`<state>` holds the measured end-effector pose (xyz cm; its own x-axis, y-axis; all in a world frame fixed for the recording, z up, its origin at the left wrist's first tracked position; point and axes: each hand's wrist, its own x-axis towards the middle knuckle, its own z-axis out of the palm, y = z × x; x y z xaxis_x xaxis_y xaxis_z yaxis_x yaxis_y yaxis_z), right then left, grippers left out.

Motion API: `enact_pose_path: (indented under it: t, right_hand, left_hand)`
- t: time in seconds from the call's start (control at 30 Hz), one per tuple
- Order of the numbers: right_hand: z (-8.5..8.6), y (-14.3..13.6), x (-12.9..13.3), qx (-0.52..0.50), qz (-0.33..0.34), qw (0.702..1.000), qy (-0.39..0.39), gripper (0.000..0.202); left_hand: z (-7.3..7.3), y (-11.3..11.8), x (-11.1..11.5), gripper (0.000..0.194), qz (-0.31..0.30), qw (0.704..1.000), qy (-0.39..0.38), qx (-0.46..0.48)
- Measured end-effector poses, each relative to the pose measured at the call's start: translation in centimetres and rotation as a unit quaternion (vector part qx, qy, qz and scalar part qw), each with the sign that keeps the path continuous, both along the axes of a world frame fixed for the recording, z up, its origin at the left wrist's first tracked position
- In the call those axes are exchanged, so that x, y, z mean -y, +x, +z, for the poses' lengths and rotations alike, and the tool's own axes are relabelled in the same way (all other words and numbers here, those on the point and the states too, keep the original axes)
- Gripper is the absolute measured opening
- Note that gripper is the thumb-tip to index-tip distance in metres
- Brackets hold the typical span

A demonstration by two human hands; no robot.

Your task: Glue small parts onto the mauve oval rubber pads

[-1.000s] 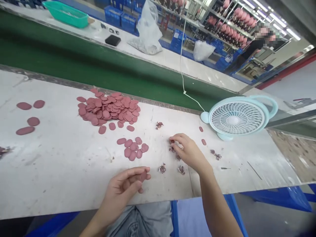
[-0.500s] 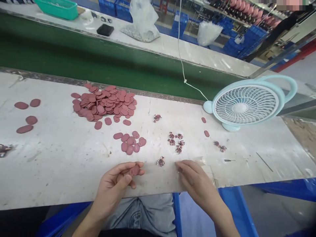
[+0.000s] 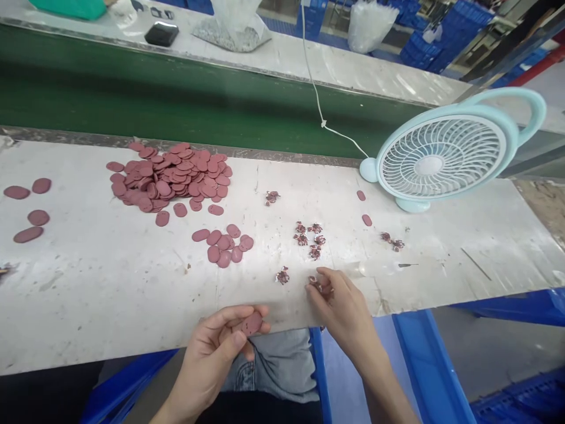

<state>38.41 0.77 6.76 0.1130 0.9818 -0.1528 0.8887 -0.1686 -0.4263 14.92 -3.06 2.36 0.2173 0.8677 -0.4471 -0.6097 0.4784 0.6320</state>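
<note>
My left hand (image 3: 220,347) is closed around a flat, dull-red oval disc (image 3: 252,324) with small holes, held just above the table's front edge. At the table, my right hand (image 3: 342,300) has its thumb and fingers curled round a small brown-and-silver cluster piece (image 3: 315,281); the fingers partly hide it. A similar cluster (image 3: 282,275) lies between my hands. Several more clusters (image 3: 309,238) sit together just beyond my right hand. Past my left hand is a small group of red ovals (image 3: 224,243), and behind it a large heap (image 3: 172,176) of them.
A light-blue fan (image 3: 441,156) stands at the back right, its white cord (image 3: 323,123) running up. Two ovals (image 3: 364,208) and a thin rod (image 3: 475,263) lie on the right. Beyond the green strip (image 3: 176,94) are a black box (image 3: 162,34) and a plastic bag (image 3: 236,26).
The view has shifted, with the far shelf sliding up. My right hand has opened slightly from its earlier pinch, and a cluster now shows at its fingertips. The left hand still holds its disc.
</note>
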Motion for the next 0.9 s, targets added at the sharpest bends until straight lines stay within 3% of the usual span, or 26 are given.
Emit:
enact_pose_path:
  t: [0.13,0.2,0.33,0.4,0.53,0.73,0.9]
  right_hand:
    - [0.8,0.3,1.0,-0.088,0.047,0.995,-0.003,0.023]
    - [1.2,0.2,1.9,-0.169,0.033,0.985,0.016,0.02]
    - [2.0,-1.2,3.9,-0.387,-0.028,0.922,0.015,0.014]
    - [2.3,-2.3,4.5,-0.444,-0.041,0.895,-0.013,0.014]
    - [2.4,-4.4,4.7,-0.482,-0.048,0.873,-0.057,0.012]
    - [2.1,-5.1,4.6,-0.466,-0.059,0.879,-0.081,0.006]
    - [2.3,-5.0,4.6,-0.466,-0.045,0.88,-0.078,0.005]
  left_hand:
    - [-0.6,0.2,0.2,0.022,-0.021,0.999,0.007,0.023]
    - [-0.6,0.5,0.3,0.022,-0.024,0.999,-0.01,0.034]
    - [-0.6,1.1,0.8,0.021,-0.039,0.997,-0.025,0.058]
    - [-0.8,1.3,1.1,0.021,-0.05,0.997,-0.011,0.066]
    - [-0.8,1.4,1.5,0.023,-0.058,0.996,0.036,0.056]
    - [0.0,1.6,1.1,0.023,-0.059,0.995,0.036,0.072]
    - [-0.1,1.8,0.9,0.013,-0.055,0.996,0.033,0.056]
